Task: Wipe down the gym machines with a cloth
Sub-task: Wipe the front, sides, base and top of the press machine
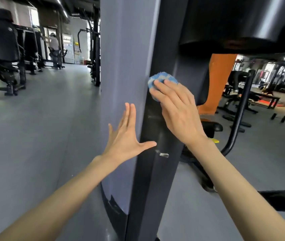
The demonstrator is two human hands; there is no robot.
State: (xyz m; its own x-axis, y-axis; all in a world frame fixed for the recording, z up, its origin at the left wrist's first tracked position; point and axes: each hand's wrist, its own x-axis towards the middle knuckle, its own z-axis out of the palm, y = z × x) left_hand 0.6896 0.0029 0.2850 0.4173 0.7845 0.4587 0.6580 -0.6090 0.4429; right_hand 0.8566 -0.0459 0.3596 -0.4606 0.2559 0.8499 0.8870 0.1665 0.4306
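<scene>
Plainly, in the head view the main risk is the cloth [162, 79] slipping. It sits bunched on the black post [155, 171] of the machine, pressed there under the flat fingers of the right hand [174, 108]. This grip is open rather than closed round the cloth, and the thumb is hidden, so a fast stroke or a lighter press could let the cloth slide out and drop to the floor [33, 136]. The left hand [126, 138] is also an open grip holding nothing, fingers spread against the grey panel [124, 66] just beside the post. Whether the palm truly bears on the panel I cannot tell. If it does, a slick surface could let it skid. The post's long edge runs between the two hands, and a stroke drifting left would catch the cloth on that corner. Above, a black housing [242, 23] overhangs, limiting upward reach on the right. Lower down the post is open, past a pale scuff [164, 155]. To the right a curved bar [239, 115] stands well apart, leaving elbow room.
</scene>
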